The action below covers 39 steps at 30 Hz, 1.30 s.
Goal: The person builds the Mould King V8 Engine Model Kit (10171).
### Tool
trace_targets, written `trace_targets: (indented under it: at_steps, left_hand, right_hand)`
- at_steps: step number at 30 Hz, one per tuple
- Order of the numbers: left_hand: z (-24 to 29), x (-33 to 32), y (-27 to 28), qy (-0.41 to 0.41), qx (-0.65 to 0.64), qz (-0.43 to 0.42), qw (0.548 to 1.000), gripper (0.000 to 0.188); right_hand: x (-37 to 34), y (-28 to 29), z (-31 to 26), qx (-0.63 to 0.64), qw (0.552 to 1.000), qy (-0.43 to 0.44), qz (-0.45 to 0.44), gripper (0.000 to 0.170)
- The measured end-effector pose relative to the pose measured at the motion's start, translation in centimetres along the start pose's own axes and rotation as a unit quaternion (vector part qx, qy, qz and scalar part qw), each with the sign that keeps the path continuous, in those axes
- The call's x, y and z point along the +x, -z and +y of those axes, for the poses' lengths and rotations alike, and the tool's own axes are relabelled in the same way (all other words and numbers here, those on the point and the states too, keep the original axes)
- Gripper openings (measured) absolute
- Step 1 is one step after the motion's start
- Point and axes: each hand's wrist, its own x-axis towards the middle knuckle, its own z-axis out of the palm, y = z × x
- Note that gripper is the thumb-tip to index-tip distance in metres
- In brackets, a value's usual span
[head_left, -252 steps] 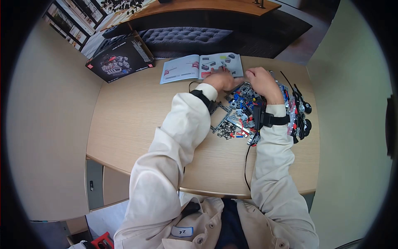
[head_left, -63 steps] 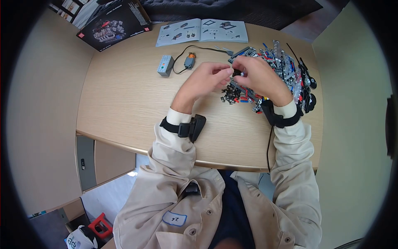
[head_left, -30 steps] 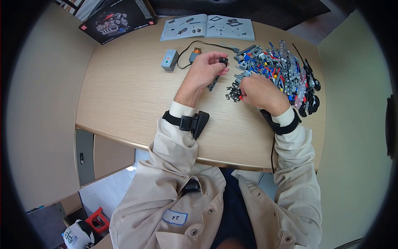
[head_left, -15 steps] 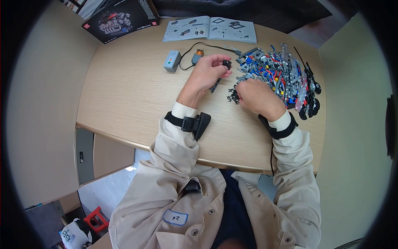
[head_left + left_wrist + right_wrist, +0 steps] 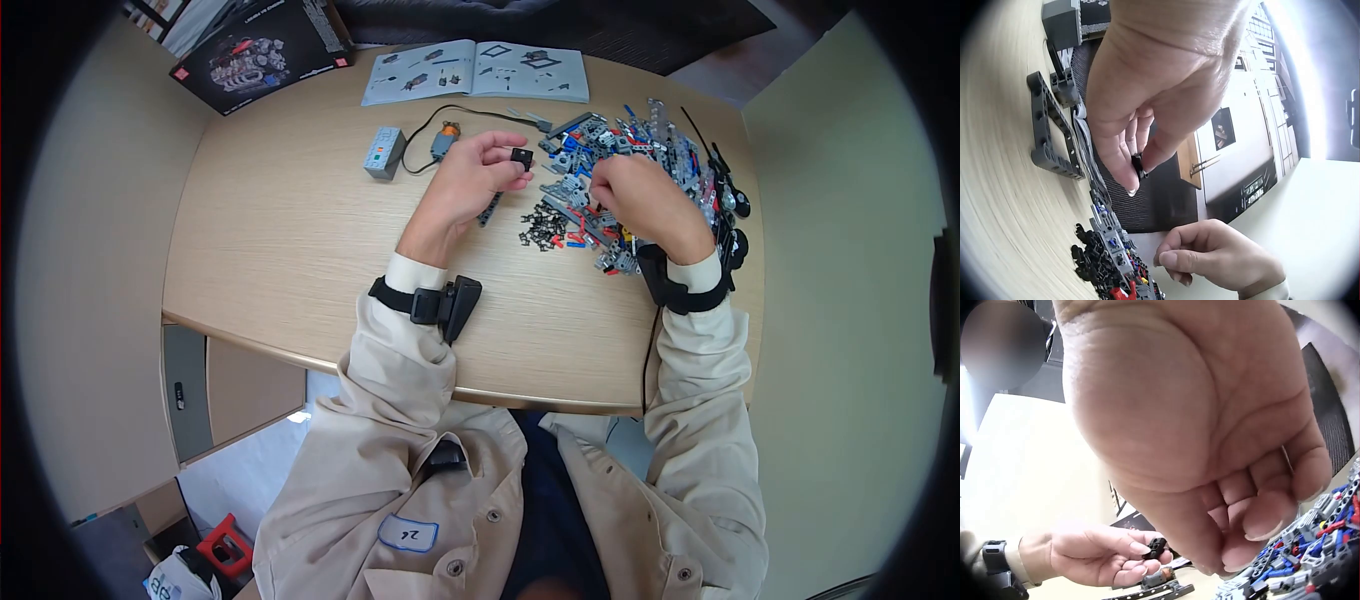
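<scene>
Upper centre of the frame, my left hand [image 5: 465, 187] pinches a small black plastic block [image 5: 521, 159]; my right hand [image 5: 645, 200] curls over multicoloured plastic building pieces [image 5: 655, 140], any hold hidden.

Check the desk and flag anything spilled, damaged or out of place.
Nothing clearly stands out: the multicoloured plastic building pieces lie in a jumbled heap on the pale wood-grained desk, and no damage shows.
</scene>
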Motion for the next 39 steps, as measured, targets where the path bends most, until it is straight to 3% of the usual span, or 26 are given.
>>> trace_targets:
  at_steps: [5, 15, 20, 27, 30, 32, 35, 39]
  left_hand:
    - [0.1, 0.0, 0.1, 0.006, 0.0, -0.006, 1.0, 0.035]
    - [0.0, 0.1, 0.1, 0.006, 0.007, -0.007, 1.0, 0.032]
    - [-0.1, 0.1, 0.1, 0.004, 0.008, -0.008, 1.0, 0.031]
    - [0.0, 0.0, 0.1, 0.006, 0.013, -0.006, 1.0, 0.032]
    - [0.0, 0.0, 0.0, 0.002, 0.013, -0.007, 1.0, 0.031]
    - [-0.1, 0.0, 0.0, 0.001, 0.013, -0.006, 1.0, 0.031]
    - [0.0, 0.0, 0.0, 0.003, 0.016, -0.005, 1.0, 0.031]
    - [0.0, -0.1, 0.2, 0.008, 0.046, 0.003, 0.999, 0.029]
  right_hand:
    - [0.0, 0.6, -0.2, 0.01, 0.996, 0.035, 0.083, 0.02]
    - [0.5, 1.2, -1.4, 0.033, 0.995, 0.038, 0.082, 0.026]
    - [0.6, 1.0, -0.9, 0.057, 0.986, 0.033, 0.154, 0.029]
    - [0.9, 1.1, -1.1, 0.042, 0.99, 0.028, 0.132, 0.025]
    - [0.9, 1.0, -1.0, 0.046, 0.987, 0.03, 0.154, 0.025]
    - [1.1, -0.1, -0.1, 0.088, 0.97, 0.059, 0.22, 0.027]
    - [0.9, 0.5, -0.5, 0.037, 0.987, 0.037, 0.152, 0.026]
    - [0.9, 0.8, -1.1, 0.037, 0.99, 0.035, 0.128, 0.024]
